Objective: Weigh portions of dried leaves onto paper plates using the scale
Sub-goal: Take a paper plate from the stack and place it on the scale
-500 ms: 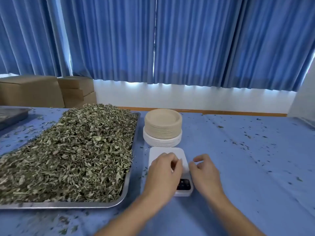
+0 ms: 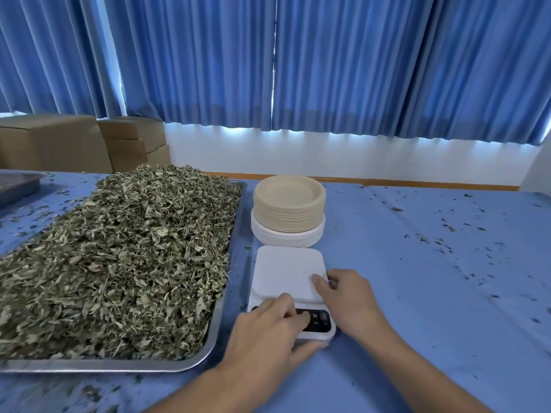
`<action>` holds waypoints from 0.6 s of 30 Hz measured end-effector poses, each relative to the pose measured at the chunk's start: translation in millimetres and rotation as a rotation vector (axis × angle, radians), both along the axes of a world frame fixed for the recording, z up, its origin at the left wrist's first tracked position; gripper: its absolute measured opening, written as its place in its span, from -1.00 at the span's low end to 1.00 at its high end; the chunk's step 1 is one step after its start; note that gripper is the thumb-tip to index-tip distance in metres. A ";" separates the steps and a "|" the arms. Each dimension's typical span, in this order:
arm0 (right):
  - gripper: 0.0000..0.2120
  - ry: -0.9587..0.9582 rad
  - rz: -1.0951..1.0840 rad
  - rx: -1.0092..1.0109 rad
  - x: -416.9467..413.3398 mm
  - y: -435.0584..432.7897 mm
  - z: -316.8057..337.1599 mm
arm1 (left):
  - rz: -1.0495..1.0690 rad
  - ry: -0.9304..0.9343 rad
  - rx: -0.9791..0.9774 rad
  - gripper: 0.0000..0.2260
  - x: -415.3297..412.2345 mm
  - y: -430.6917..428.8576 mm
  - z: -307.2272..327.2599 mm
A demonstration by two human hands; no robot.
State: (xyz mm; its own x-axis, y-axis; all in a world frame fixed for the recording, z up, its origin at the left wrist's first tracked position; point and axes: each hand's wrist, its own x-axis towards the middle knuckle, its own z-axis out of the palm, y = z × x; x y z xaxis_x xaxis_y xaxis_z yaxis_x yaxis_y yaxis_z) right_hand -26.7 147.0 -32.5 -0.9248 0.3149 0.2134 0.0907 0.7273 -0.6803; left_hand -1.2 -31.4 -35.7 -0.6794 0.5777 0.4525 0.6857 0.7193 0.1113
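resting on the blue tablecloth (image 2: 417, 263), the white scale (image 2: 286, 269) sits just right of the metal tray (image 2: 119, 365) and just in front of the stack of paper plates (image 2: 288, 204), its platform bare. the left hand (image 2: 268, 332) lies over the scale's near end, bent fingers pressed onto the dark button strip and the thumb laid along the near edge, so it pinches that end between them. the right hand (image 2: 348, 305) holds the scale's right side, thumb flat on the platform's near right corner and the other fingers curled against the edge. the dried leaves (image 2: 125, 257) are heaped high in the tray, filling it to the rim. the plate stack is tan on top with wider white plates (image 2: 286, 238) beneath. leaf crumbs are scattered over the cloth. cardboard boxes (image 2: 53, 144) stand at the far left below blue curtains (image 2: 357, 70), and the corner of another tray (image 2: 15, 186) shows at the left edge.
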 end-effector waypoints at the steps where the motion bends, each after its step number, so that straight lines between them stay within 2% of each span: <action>1: -0.50 -0.006 0.009 0.007 -1.1 0.5 0.8 | 0.002 -0.018 -0.021 -0.61 -0.4 0.1 0.1; 4: -0.51 -0.038 0.048 0.057 -3.9 1.6 3.9 | 0.047 -0.127 -0.048 -0.61 -2.4 2.7 -1.8; 8: -0.52 -0.068 0.063 0.072 -6.7 2.9 8.1 | 0.058 -0.151 -0.059 -0.63 -1.1 6.7 1.5; 11: -0.67 -0.068 0.029 0.144 -4.8 2.9 10.3 | 0.047 -0.141 -0.072 -0.59 -0.4 7.2 2.0; 14: -0.73 0.154 -0.035 0.256 -5.6 3.2 24.8 | 0.018 -0.179 0.004 -0.55 1.8 4.6 13.2; 16: -0.78 0.335 0.043 0.275 -14.0 3.9 44.3 | 0.047 -0.162 0.087 -0.60 -2.7 -1.2 36.9; 18: -0.79 0.410 0.128 0.323 -28.9 7.1 64.4 | 0.053 -0.142 0.159 -0.69 -20.8 -7.2 66.9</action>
